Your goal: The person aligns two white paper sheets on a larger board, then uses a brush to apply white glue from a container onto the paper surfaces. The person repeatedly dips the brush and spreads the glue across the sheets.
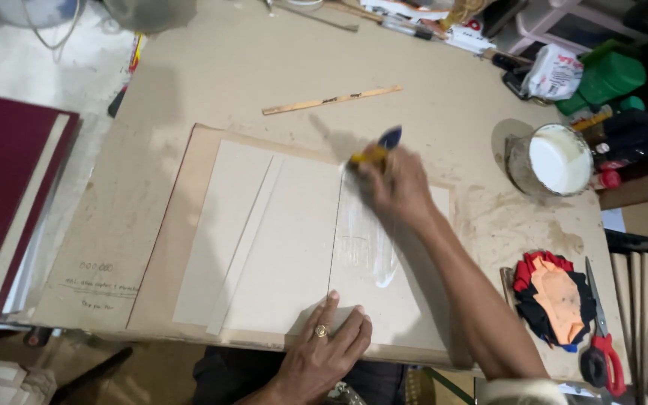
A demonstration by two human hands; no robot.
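While your right hand (pixel 397 184) closes its fingers around the brush (pixel 375 150), it is at the far edge of the grey board (pixel 373 255), where wet white glue shines. Your left hand (pixel 322 351) presses flat, fingers spread, on the near edge of this board. The glue pot (pixel 556 160) stands to the right of the board.

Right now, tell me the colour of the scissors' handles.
Red, on the scissors at the table's right edge; head view shows it.

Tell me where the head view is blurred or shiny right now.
Head view: the right hand and its brush are motion-blurred; wet glue glares white on the grey board; the left hand is sharp; the hand's shadow falls across the board's top edge.
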